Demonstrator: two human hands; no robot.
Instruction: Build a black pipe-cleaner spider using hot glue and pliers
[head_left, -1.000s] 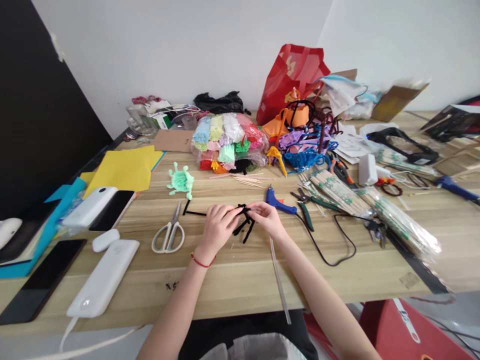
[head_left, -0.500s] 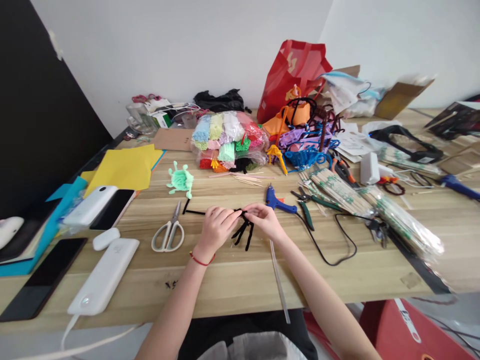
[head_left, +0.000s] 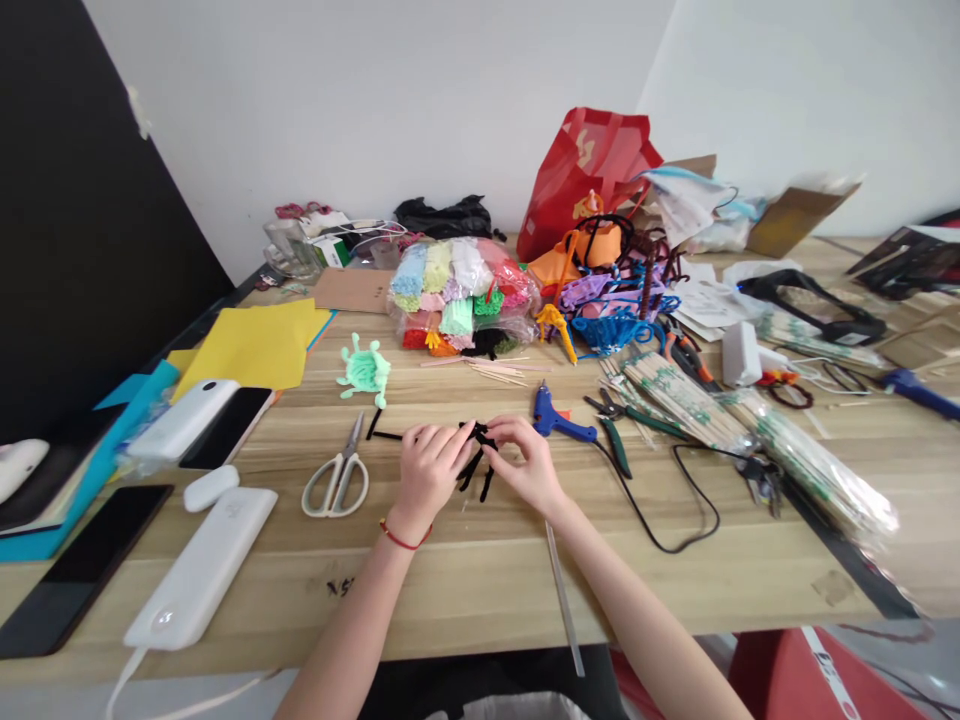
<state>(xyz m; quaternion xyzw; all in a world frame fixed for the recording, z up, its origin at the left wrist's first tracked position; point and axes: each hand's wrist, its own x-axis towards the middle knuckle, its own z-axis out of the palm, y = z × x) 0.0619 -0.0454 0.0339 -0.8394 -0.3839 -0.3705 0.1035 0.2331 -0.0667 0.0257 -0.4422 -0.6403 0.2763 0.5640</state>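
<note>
Black pipe cleaners [head_left: 480, 433], bent and twisted together, are pinched between my two hands over the table. My left hand [head_left: 433, 465] is closed on their left side, a long straight end sticking out to its left with a bent tip. My right hand [head_left: 523, 458] pinches the right side between thumb and fingers. Several short black ends hang down between the hands. White-handled scissors [head_left: 337, 480] lie left of my left hand. Beyond them sits a mint-green pipe-cleaner piece [head_left: 365, 371]. A blue glue gun [head_left: 559, 417] lies just right of my right hand.
Clear glue stick [head_left: 564, 600] lies by my right forearm. Green-handled pliers [head_left: 618, 447] and bagged wooden sticks [head_left: 814, 460] are to the right. Bagged coloured pipe cleaners [head_left: 457, 295] and a red bag [head_left: 585, 180] stand behind. A white power bank [head_left: 202, 565] and phones lie left.
Both hands still hold the black pipe cleaners, and the twisted middle now shows more between the fingers. The hanging ends have shifted slightly left. The camera view has tilted a little.
</note>
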